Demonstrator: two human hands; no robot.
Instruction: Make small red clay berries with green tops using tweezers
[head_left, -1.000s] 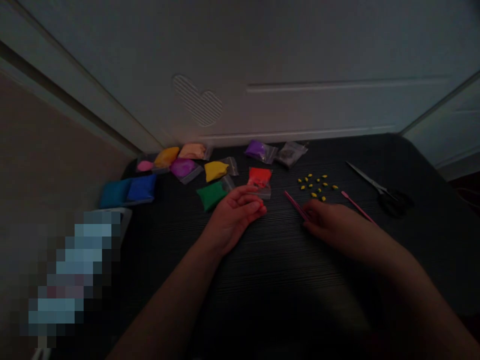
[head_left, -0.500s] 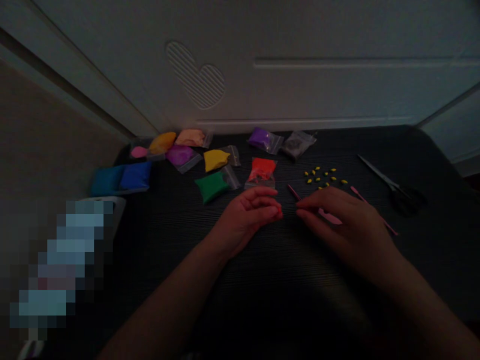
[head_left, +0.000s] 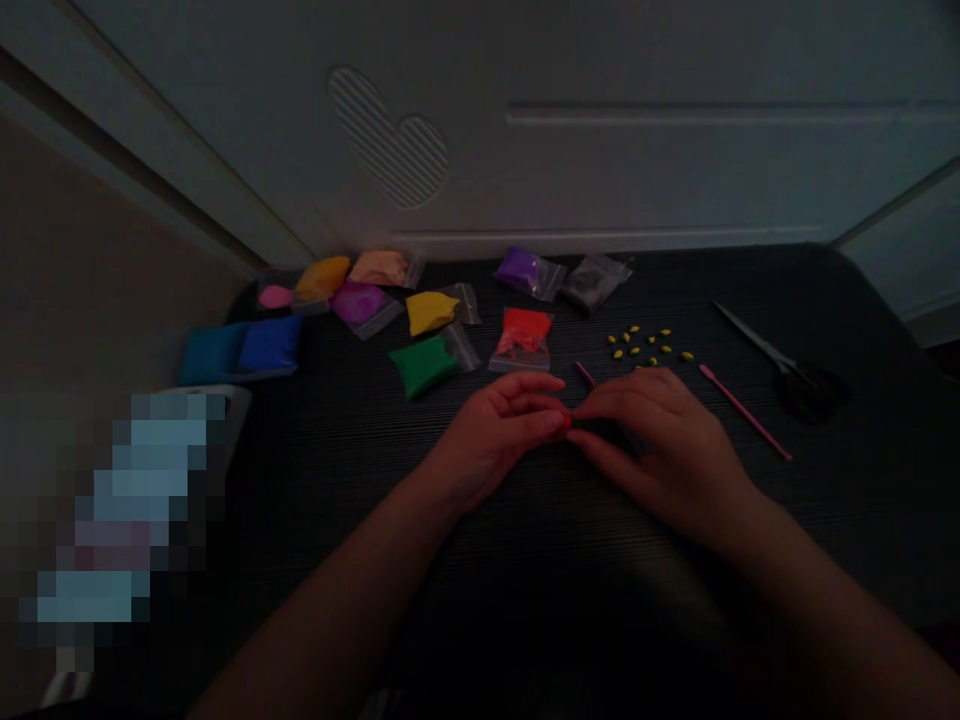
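Between the thumb and fingers of my left hand [head_left: 510,435] is a small lump of red clay [head_left: 568,421], mostly covered by the fingertips. My right hand [head_left: 649,440] meets it from the other side, thumb and forefinger pinching at the same lump. Under the right hand lies a pink tool [head_left: 584,375], only its thin end showing. A bag of red clay [head_left: 525,330] rests just beyond the left hand. Several tiny yellow-and-green pieces [head_left: 635,351] are scattered past the right hand, which hides part of the group.
A second pink tool [head_left: 744,412] and scissors [head_left: 772,355] lie to the right. Bags of green [head_left: 424,365], yellow [head_left: 431,312], purple [head_left: 517,268] and blue clay [head_left: 270,345] line the back and left. A blurred-out device [head_left: 240,410] sits at the left edge. A white panel [head_left: 637,170] rises behind the table.
My right hand has put the pink tool down on the table and moved left to the red lump. My left hand keeps its pinch. The view has tilted slightly downward.
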